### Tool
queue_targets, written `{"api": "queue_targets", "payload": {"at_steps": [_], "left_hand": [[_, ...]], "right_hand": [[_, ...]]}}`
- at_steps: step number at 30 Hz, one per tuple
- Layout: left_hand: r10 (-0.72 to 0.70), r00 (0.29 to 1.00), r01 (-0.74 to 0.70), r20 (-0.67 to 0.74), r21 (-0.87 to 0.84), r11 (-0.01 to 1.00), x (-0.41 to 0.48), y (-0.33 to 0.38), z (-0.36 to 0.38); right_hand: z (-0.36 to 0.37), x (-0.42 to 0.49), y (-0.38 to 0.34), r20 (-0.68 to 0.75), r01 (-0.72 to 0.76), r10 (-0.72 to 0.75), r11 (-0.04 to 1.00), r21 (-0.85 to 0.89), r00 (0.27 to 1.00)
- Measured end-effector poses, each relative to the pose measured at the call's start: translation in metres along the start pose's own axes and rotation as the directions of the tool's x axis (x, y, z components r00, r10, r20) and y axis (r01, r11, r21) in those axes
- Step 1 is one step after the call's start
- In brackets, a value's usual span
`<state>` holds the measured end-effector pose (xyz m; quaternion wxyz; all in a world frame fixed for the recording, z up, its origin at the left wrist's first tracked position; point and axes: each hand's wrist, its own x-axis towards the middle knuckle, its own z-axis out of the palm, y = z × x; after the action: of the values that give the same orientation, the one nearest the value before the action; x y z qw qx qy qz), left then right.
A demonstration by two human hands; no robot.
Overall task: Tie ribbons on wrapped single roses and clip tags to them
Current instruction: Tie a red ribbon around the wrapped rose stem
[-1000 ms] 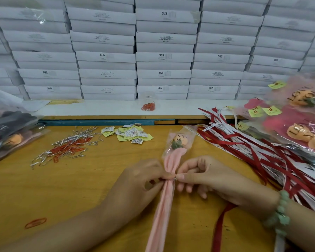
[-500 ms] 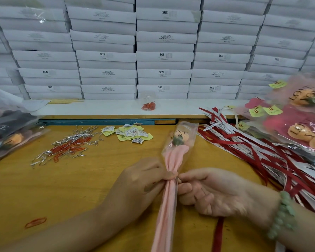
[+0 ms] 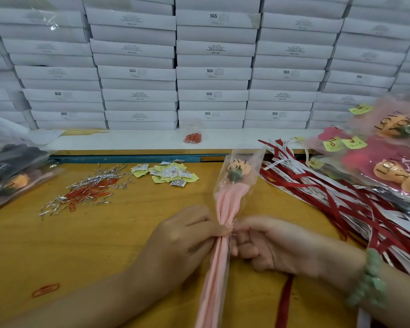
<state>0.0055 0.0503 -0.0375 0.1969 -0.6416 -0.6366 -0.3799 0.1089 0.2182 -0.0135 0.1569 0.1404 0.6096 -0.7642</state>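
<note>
Rose: the rose (image 3: 232, 200) is lying on the table (image 3: 81, 245) in front of us, bloom pointing to 12 o'clock, stem to 6.
Left hand: our left hand (image 3: 180, 242) is gripping the rose's gathered neck from 9 o'clock.
Right hand: our right hand (image 3: 277, 247), fingers curled, is pinching that neck from 3 o'clock; we cannot tell what is sitting between the fingertips.
Ribbons: ribbons (image 3: 341, 197) are lying heaped at the rose's 3 o'clock.
Tags: tags (image 3: 171, 174) are lying at 11 o'clock.
Clips: clips (image 3: 90, 192) are lying at 10.

One wrapped rose (image 3: 232, 202) lies between the fingers (image 3: 245, 252) of left hand (image 3: 178, 242) and right hand (image 3: 279, 247); one stray paper clip (image 3: 45, 290) lies leftward, one bracelet (image 3: 369, 280) rightward.
</note>
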Motion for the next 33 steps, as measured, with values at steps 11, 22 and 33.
{"api": "queue_targets", "payload": {"at_steps": [11,22,33], "left_hand": [[0.055,0.991,-0.063,0.125,0.061,0.996,-0.001,0.0,0.001],[0.1,0.965,-0.132,0.244,0.117,0.984,0.0,0.004,0.001],[0.009,0.963,-0.049,0.27,0.144,0.988,-0.002,0.0,0.0]], "right_hand": [[-0.018,0.012,0.005,-0.202,0.296,-0.271,0.949,0.105,0.941],[-0.018,0.007,-0.001,-0.258,0.24,-0.297,0.943,-0.23,0.919],[-0.092,-0.003,-0.01,-0.304,-0.472,-0.792,0.023,-0.881,0.529]]}}
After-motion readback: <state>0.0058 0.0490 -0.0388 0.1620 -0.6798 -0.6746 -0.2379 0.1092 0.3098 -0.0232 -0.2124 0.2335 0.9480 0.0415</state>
